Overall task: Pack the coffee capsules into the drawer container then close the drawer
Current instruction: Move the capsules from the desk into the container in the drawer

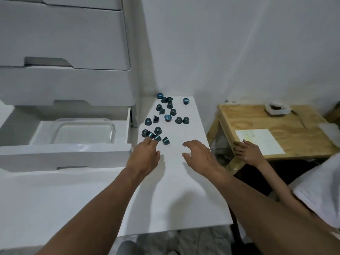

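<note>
Drawer unit (64,43): white, stands against the desk's left edge; upper drawers closed.
Desk (174,190): white top, with its far edge against the wall.
Open drawer (64,157): pulled out of the unit, just beside the desk's left edge.
Wooden stand (294,129): off the desk's right edge, apart from it. It carries a paper sheet (259,142) and a small tub (277,108). Another person's hand (246,151) rests on its near left corner.
Glass container (110,126): clear, rectangular, sits inside the open drawer; no capsules seen in it.
Right hand (200,157): over the middle of the desk, fingers spread and loosely curved, holding nothing.
Left hand (145,155): near the desk's left edge, fingers bent down onto the nearest capsules. Whether one is pinched cannot be told.
Coffee capsules (167,117): dark teal and blue, loose on the desk from the far left corner down along the left edge. Some stand, some lie on their sides; the nearest group touches the left fingertips (149,140).
</note>
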`<state>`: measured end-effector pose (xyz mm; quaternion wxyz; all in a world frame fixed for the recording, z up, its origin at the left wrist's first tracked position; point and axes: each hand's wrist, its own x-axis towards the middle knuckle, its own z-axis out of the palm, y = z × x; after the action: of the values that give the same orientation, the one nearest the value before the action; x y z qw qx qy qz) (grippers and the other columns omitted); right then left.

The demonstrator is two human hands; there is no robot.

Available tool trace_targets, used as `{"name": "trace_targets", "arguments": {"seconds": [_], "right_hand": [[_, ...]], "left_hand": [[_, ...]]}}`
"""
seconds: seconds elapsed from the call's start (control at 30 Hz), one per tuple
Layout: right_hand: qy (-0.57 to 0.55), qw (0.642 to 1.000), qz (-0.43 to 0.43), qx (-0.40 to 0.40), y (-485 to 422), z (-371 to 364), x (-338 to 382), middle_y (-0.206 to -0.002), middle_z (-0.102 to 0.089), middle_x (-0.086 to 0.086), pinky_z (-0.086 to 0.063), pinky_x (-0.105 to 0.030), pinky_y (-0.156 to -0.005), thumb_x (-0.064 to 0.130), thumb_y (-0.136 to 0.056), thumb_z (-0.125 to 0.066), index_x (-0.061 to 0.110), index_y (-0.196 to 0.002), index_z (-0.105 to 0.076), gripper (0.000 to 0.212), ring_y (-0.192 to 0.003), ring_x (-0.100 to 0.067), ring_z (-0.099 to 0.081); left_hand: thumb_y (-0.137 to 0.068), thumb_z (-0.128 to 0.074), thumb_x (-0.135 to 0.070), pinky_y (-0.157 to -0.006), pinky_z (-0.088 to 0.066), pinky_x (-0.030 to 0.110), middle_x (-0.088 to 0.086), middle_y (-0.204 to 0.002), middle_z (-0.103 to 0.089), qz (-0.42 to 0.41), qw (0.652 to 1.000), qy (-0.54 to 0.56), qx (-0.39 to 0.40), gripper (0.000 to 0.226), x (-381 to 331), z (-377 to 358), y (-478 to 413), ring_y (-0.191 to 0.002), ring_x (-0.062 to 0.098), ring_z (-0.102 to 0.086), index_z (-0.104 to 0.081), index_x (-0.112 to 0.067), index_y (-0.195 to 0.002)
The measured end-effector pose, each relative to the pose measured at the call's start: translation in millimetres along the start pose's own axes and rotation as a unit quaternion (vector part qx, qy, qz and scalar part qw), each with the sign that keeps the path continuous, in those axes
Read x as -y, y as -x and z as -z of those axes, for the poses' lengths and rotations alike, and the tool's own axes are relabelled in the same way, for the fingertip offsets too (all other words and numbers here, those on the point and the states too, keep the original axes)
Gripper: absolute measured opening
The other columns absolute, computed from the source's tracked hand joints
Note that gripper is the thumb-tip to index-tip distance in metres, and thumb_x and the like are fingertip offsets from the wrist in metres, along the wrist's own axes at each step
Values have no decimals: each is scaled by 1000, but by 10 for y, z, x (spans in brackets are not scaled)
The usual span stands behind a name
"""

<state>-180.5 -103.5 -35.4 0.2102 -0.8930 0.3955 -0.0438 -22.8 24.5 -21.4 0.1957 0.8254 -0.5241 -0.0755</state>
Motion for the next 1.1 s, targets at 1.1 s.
{"name": "trace_targets", "arguments": {"seconds": [1.1], "right_hand": [[-50, 986, 25, 160, -1798, -723, -229, -124, -59, -6, -41, -29, -89, 25, -91, -57, 13, -130, -52, 41, -105, -24, -58]], "left_hand": [[-88, -52, -8, -79, -49, 44, 22, -106, -57, 41, 991, 43, 124, 19, 682, -1087, -1627, -97, 38, -54, -60, 0, -103]]}}
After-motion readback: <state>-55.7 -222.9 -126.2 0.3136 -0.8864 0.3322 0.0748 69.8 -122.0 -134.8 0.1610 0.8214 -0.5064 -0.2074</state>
